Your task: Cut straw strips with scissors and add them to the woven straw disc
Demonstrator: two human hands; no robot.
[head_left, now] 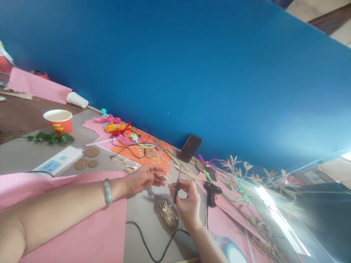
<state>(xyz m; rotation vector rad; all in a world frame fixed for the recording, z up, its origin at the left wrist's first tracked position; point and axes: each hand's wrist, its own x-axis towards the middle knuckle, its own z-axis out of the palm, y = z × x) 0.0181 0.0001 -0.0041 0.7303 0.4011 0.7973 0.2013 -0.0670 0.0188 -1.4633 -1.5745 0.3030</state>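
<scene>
The right hand (188, 204) is closed around small dark scissors (177, 188), holding them nearly upright with the blades pointing up, just above a round straw disc (168, 215) that lies on the grey table (138, 210). The left hand (144, 177), with a green bracelet (108, 191) on its wrist, reaches in over pink paper (90, 233) with its fingers stretched towards the blades, and I cannot tell whether they pinch anything. A black glue gun (211, 191) lies just right of the right hand, a phone (190, 148) leans on the blue wall (192, 73) behind, and a power strip (59, 160) and red cup (59, 121) sit well off to the left.
</scene>
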